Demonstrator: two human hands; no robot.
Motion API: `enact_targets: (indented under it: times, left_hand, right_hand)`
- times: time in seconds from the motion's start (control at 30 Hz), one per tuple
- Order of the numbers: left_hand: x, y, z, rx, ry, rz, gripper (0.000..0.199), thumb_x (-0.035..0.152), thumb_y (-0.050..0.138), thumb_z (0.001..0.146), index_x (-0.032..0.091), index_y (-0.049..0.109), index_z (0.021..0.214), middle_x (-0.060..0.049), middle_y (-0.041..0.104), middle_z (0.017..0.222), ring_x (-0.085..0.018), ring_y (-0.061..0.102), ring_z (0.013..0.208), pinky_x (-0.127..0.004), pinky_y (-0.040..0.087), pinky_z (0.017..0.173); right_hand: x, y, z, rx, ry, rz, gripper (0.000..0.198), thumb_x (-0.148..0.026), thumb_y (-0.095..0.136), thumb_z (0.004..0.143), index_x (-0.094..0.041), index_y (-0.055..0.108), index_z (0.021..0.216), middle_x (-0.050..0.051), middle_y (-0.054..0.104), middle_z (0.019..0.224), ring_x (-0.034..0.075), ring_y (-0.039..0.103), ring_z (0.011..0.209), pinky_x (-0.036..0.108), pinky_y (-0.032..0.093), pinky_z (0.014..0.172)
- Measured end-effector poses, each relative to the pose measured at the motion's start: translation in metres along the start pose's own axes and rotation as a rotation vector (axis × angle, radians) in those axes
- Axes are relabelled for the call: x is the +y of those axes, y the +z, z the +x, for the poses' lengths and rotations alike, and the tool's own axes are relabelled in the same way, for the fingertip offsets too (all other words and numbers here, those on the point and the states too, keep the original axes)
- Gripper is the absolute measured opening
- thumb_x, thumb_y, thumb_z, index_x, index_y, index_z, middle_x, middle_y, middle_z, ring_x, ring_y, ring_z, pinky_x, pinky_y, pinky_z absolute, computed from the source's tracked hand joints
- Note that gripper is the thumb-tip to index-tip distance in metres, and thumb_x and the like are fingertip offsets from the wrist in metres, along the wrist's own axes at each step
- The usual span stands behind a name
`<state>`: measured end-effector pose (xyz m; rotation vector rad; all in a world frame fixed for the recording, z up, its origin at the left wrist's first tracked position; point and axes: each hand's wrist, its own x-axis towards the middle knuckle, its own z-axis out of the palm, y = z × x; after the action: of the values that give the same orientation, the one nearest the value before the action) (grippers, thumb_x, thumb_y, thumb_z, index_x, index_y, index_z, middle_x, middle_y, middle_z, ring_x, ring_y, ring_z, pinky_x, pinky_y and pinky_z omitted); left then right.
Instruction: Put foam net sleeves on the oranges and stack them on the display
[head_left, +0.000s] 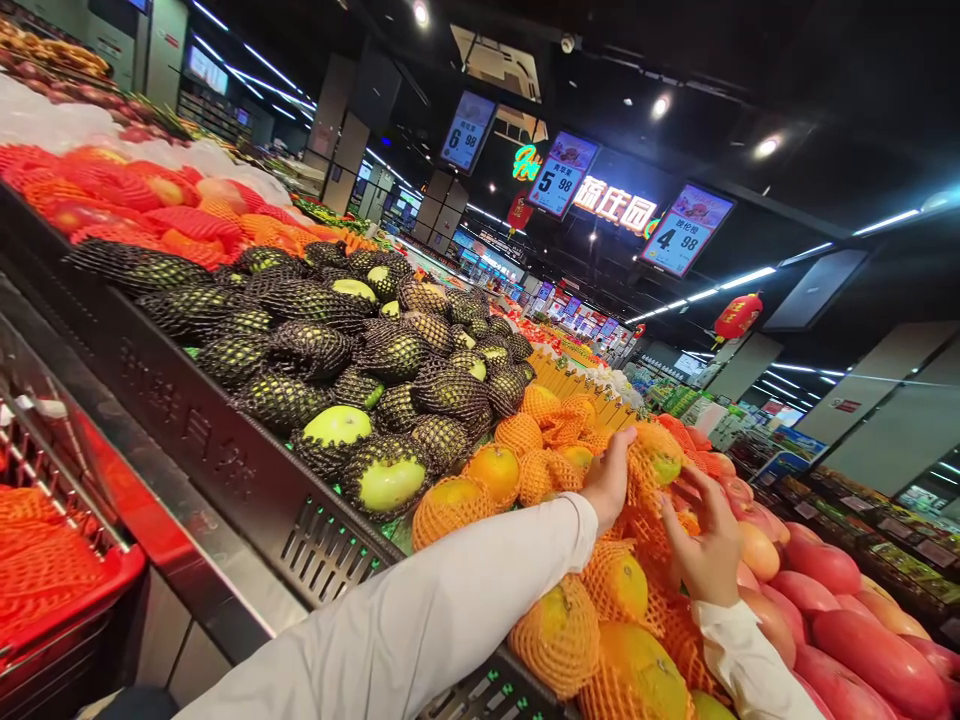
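Note:
A greenish-orange citrus fruit (666, 466) in an orange foam net is between my two hands, above the other netted fruit. My left hand (609, 482) presses against its left side, with its fingers partly hidden behind the net. On the right, my right hand (706, 548) is close to the fruit's lower side, thumb and fingers spread apart. Loose netting hangs below the fruit between the hands. Under my left sleeve lie more netted oranges (553, 625), and a large one (637, 670) sits near the front edge.
Green fruit in black nets (337, 425) fills the bin to the left. Smooth red-pink fruit (829, 565) is piled at the right. A dark slatted rim (330, 540) edges the display. A red shopping cart (112, 580) stands at lower left. Price signs (686, 230) hang overhead.

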<state>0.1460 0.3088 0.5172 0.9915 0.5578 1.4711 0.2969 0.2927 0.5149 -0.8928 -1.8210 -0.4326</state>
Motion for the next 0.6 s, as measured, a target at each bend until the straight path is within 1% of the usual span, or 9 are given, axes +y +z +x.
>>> enact_targets:
  times: [0.07, 0.13, 0.2, 0.23, 0.33, 0.43, 0.47, 0.53, 0.6]
  left_hand:
    - [0.001, -0.001, -0.003, -0.075, 0.023, 0.080, 0.062, 0.071, 0.048, 0.083, 0.019, 0.071, 0.108, -0.008, 0.076, 0.106, -0.027, 0.067, 0.108, -0.037, 0.053, 0.097]
    - [0.001, -0.002, -0.008, -0.121, 0.052, 0.211, 0.053, 0.068, 0.059, 0.078, 0.022, 0.073, 0.099, -0.007, 0.076, 0.101, -0.027, 0.067, 0.107, -0.038, 0.052, 0.099]
    - [0.002, -0.003, -0.012, -0.096, 0.057, 0.316, 0.050, 0.069, 0.063, 0.075, 0.024, 0.072, 0.095, -0.006, 0.076, 0.101, -0.027, 0.067, 0.106, -0.038, 0.051, 0.099]
    - [0.003, -0.002, -0.014, -0.055, 0.049, 0.345, 0.051, 0.071, 0.062, 0.074, 0.024, 0.070, 0.094, -0.007, 0.076, 0.101, -0.028, 0.067, 0.105, -0.039, 0.051, 0.099]
    - [0.005, -0.001, -0.017, 0.127, 0.025, 0.357, 0.056, 0.073, 0.060, 0.075, 0.023, 0.065, 0.100, -0.010, 0.075, 0.107, -0.028, 0.068, 0.103, -0.041, 0.050, 0.098]
    - [0.007, 0.000, -0.014, 0.237, 0.051, 0.265, 0.059, 0.069, 0.060, 0.078, 0.022, 0.056, 0.113, -0.011, 0.072, 0.115, -0.028, 0.067, 0.107, -0.040, 0.048, 0.099]
    - [0.007, 0.001, -0.012, 0.252, 0.056, 0.226, 0.060, 0.067, 0.059, 0.079, 0.022, 0.053, 0.118, -0.011, 0.071, 0.119, -0.027, 0.066, 0.110, -0.039, 0.047, 0.101]
    - [0.006, 0.000, -0.009, 0.246, 0.040, 0.181, 0.059, 0.062, 0.058, 0.082, 0.023, 0.049, 0.125, -0.010, 0.068, 0.124, -0.025, 0.065, 0.113, -0.037, 0.047, 0.102]
    - [0.004, 0.000, -0.009, 0.166, 0.018, 0.195, 0.055, 0.060, 0.055, 0.085, 0.024, 0.050, 0.126, -0.008, 0.069, 0.123, -0.023, 0.066, 0.110, -0.036, 0.049, 0.099]
  right_hand:
    - [0.010, 0.001, -0.001, -0.047, 0.092, 0.036, 0.069, -0.053, 0.069, 0.078, -0.014, 0.053, 0.132, 0.014, 0.062, 0.127, 0.023, 0.065, 0.110, 0.039, 0.058, 0.094]
    - [0.017, 0.002, -0.002, -0.100, 0.108, 0.029, 0.076, -0.057, 0.069, 0.074, -0.013, 0.051, 0.133, 0.015, 0.060, 0.128, 0.026, 0.062, 0.115, 0.045, 0.054, 0.101]
    - [0.018, 0.003, -0.002, -0.144, 0.097, -0.006, 0.076, -0.058, 0.067, 0.074, -0.012, 0.051, 0.132, 0.016, 0.060, 0.128, 0.027, 0.060, 0.116, 0.049, 0.051, 0.104]
    - [0.017, 0.003, -0.002, -0.133, 0.088, -0.032, 0.076, -0.059, 0.068, 0.074, -0.012, 0.051, 0.132, 0.016, 0.060, 0.127, 0.028, 0.060, 0.115, 0.050, 0.051, 0.102]
    - [0.009, 0.001, -0.001, -0.022, 0.011, -0.080, 0.072, -0.054, 0.071, 0.074, -0.013, 0.051, 0.130, 0.016, 0.060, 0.125, 0.026, 0.061, 0.110, 0.048, 0.053, 0.097]
    - [-0.002, -0.002, 0.002, 0.063, -0.119, -0.010, 0.063, -0.045, 0.067, 0.081, -0.017, 0.049, 0.134, 0.015, 0.055, 0.131, 0.028, 0.055, 0.122, 0.053, 0.048, 0.105]
    - [-0.005, -0.002, 0.003, 0.072, -0.146, 0.020, 0.064, -0.045, 0.064, 0.082, -0.018, 0.046, 0.137, 0.015, 0.051, 0.137, 0.030, 0.051, 0.129, 0.057, 0.044, 0.110]
    - [-0.007, -0.002, 0.004, 0.060, -0.147, 0.035, 0.076, -0.047, 0.065, 0.082, -0.019, 0.037, 0.146, 0.016, 0.039, 0.149, 0.032, 0.040, 0.141, 0.062, 0.035, 0.116]
    - [-0.006, 0.000, 0.004, 0.002, -0.098, -0.009, 0.094, -0.049, 0.072, 0.076, -0.020, 0.026, 0.153, 0.015, 0.028, 0.157, 0.033, 0.032, 0.147, 0.061, 0.030, 0.121]
